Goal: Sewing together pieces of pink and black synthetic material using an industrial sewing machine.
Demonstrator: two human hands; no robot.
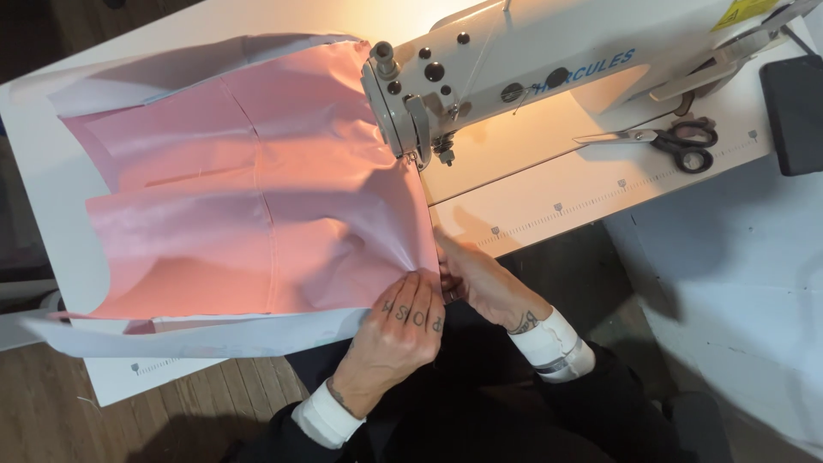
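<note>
A shiny pink fabric lies spread over the white sewing table, with white lining showing at its edges. Its right edge runs from the needle area of the cream industrial sewing machine down toward me. My left hand rests palm down on the fabric's near right corner, fingers curled and pinching its edge. My right hand grips the same edge from the right side, just beside the left hand. Both hands hold the fabric taut at the table's front edge.
Black-handled scissors lie on the table to the right of the machine. A black flat object sits at the far right. A printed ruler strip runs along the table's front. Wooden floor shows at lower left.
</note>
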